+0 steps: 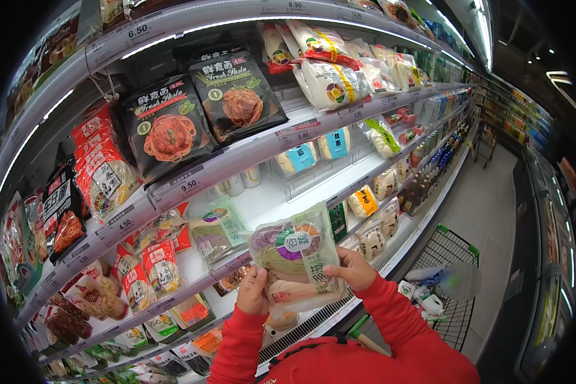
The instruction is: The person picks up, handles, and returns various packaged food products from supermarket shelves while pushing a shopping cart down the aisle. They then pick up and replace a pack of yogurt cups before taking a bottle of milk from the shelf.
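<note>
Both my hands hold a clear and pale-green plastic pack of coloured noodles (288, 261) upright before the refrigerated shelves. My left hand (252, 292) grips its lower left edge, thumb on the front. On the pack's right edge, my right hand (354, 270) presses its thumb against the film. Purple, green and pale noodle bundles show through the front, which bears printed writing. A similar noodle pack (219, 231) lies on the shelf just behind, to the left. Red sleeves cover both my arms.
Black fresh-pasta packs (165, 127) stand on the shelf above, left of white noodle packs (333, 84). Red-and-clear udon packs (161, 266) fill the lower left. A wire shopping cart (453, 245) with white bottles (428, 300) stands at my right, in the aisle (489, 187).
</note>
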The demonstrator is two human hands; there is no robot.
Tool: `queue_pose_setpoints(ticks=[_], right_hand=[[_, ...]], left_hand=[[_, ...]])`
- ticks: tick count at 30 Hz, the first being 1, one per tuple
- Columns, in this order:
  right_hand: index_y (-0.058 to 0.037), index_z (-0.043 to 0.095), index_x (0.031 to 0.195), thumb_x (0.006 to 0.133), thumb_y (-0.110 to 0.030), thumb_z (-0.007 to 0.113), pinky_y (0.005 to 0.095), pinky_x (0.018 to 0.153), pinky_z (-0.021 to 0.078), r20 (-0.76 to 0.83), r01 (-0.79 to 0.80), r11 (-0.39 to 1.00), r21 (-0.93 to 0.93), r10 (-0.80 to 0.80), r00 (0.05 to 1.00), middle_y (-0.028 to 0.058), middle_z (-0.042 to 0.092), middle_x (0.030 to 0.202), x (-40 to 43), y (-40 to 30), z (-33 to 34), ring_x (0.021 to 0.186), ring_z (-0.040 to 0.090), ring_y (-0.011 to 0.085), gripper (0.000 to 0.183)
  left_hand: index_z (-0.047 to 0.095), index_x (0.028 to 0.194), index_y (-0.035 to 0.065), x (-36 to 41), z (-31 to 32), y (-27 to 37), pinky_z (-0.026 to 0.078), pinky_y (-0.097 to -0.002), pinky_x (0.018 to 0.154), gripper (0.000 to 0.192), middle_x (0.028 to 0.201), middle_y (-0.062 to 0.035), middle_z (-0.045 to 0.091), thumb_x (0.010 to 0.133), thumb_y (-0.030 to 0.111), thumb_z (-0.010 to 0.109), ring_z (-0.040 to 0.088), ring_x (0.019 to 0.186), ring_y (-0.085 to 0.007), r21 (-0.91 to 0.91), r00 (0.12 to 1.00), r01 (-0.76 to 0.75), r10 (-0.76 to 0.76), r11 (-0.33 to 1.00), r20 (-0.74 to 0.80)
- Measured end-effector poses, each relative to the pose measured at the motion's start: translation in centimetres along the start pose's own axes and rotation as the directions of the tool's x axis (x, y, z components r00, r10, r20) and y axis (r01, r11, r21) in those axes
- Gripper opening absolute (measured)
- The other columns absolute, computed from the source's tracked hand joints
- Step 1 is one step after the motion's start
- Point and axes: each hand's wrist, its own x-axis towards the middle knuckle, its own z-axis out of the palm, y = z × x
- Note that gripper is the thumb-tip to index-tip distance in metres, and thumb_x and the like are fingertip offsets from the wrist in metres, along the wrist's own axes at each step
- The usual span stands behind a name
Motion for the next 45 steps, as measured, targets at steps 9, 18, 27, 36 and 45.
queue_pose_setpoints(ticks=[9,18,27,36,45], right_hand=[[0.0007,0.047,0.128,0.093,-0.023,0.051,0.0287,0.091,0.0426,0.196,0.042,0.998,-0.044,-0.033,0.980,0.0092,0.059,0.112,-1.0,-1.9,2.8,0.103,0.055,0.0149,0.042],[0.0030,0.040,0.133,0.094,-0.021,0.049,0.0317,0.092,0.0432,0.410,0.060,0.994,-0.089,-0.019,0.912,0.0160,0.048,0.127,-1.3,-1.1,5.7,0.111,0.053,0.0199,0.047],[0.0031,0.033,0.135,0.089,-0.020,0.057,0.0303,0.095,0.0392,0.183,0.122,0.987,-0.104,-0.102,0.978,0.0113,0.049,0.124,-1.1,-2.0,4.3,0.115,0.046,0.0172,0.056],[0.0031,0.050,0.121,0.089,-0.005,0.053,0.0255,0.084,0.0449,-0.016,0.023,1.000,0.013,-0.022,1.000,0.0064,0.061,0.103,6.4,1.0,1.0,0.092,0.056,0.0108,0.033],[0.0024,0.053,0.119,0.088,-0.014,0.056,0.0305,0.072,0.0521,-0.212,-0.040,0.999,-0.010,0.037,0.977,0.0142,0.065,0.096,24.9,4.4,-5.6,0.078,0.064,0.0186,0.036]], left_hand=[[0.048,0.120,-0.0001,-0.4,0.0,-0.4,0.045,-0.0374,0.092,0.038,0.117,-0.0137,0.057,0.098,0.029,0.035,0.057,0.106,-0.0239,-0.286,0.973,0.174,-0.210,0.942,-0.099],[0.049,0.107,0.0020,-3.8,4.1,-0.7,0.037,-0.0243,0.050,0.053,0.078,-0.0108,0.049,0.090,0.050,0.033,0.043,0.057,-0.0160,-0.574,0.868,0.420,-0.496,0.702,0.028],[0.048,0.109,-0.0004,0.5,1.7,-0.6,0.048,-0.0292,0.071,0.034,0.093,-0.0075,0.056,0.099,0.029,0.035,0.056,0.078,-0.0173,-0.071,0.925,0.070,-0.091,0.995,-0.368],[0.041,0.125,-0.0050,4.2,-1.7,2.7,0.044,-0.0311,0.090,0.036,0.114,-0.0118,0.056,0.095,0.015,0.043,0.056,0.100,-0.0197,0.342,0.976,-0.125,0.178,0.931,-0.127],[0.055,0.113,-0.0056,12.6,-1.3,4.9,0.037,-0.0382,0.098,0.045,0.125,-0.0236,0.048,0.081,0.024,0.062,0.045,0.116,-0.0379,0.997,0.994,0.032,0.105,-0.067,-0.025]])
